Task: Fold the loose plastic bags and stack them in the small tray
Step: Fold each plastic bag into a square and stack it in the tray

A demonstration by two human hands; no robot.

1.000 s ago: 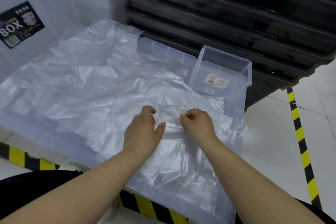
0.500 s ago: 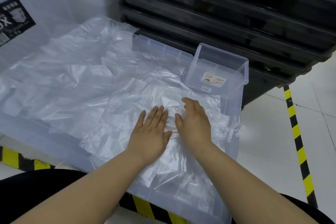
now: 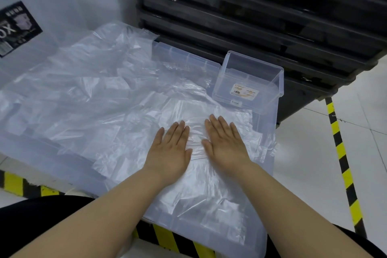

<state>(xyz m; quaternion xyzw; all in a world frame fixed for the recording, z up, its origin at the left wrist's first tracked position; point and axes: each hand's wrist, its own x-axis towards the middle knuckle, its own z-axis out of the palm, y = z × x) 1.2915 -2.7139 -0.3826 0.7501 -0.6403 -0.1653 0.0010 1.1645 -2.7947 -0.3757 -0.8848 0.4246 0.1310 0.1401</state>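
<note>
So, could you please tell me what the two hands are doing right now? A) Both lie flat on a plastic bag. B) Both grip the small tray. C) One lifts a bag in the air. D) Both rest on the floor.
A: the left hand and the right hand press flat, fingers straight, on the plastic bag, short of the small tray.

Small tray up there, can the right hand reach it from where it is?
Probably yes. The right hand lies flat on the plastic bags, and the small tray stands just ahead of it, open on top, with only flat bags between.
</note>
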